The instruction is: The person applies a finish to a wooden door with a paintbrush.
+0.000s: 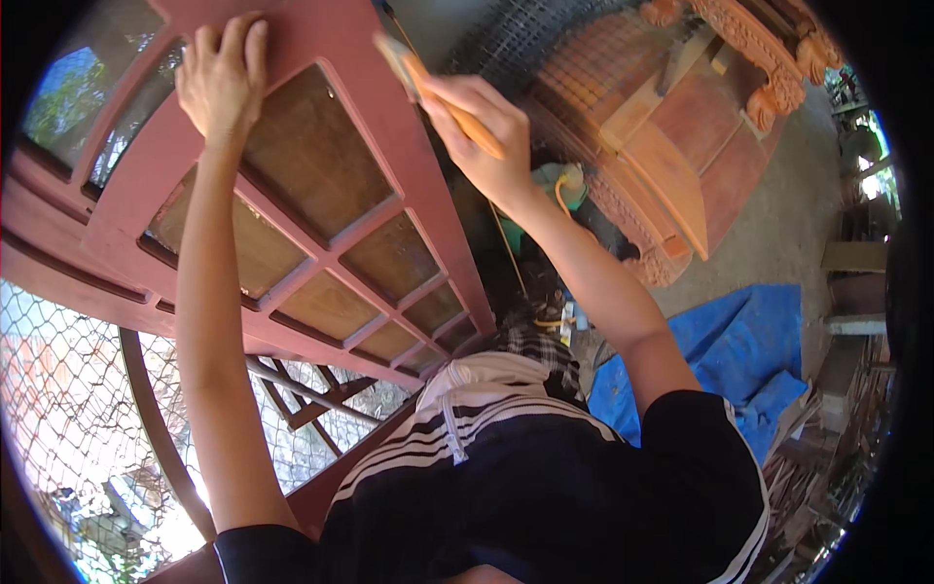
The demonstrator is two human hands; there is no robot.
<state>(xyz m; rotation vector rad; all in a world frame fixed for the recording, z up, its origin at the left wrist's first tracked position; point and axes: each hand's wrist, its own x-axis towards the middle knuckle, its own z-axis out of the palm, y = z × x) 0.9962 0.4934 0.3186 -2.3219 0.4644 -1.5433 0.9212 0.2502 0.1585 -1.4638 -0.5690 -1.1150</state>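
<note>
At the upper left of my view, a large reddish frame (401, 146) slants down toward my waist, with its bars dividing several dull brown panes (311, 146). My left hand (222, 83) is placed on the upper part of this frame, the back of it turned to me and the fingers a little bent; I cannot tell whether something is under the palm. My right hand (482, 131) is closed around the wooden handle of a brush (418, 78). The brush points up and to the left, and its pale bristles are close to the right edge of the frame, but I cannot tell whether they touch it. My two hands are well apart from each other, the left one farther up.

To the right of my right hand, beyond the forearm, some orange-brown wooden furniture (671, 175) with carved edges stands on the grey floor (778, 214). Nearer to me, beside my right upper arm, a blue tarp (700, 341) lies in folds. On my left side, below the frame, a wire mesh (78, 389) lets in bright light.
</note>
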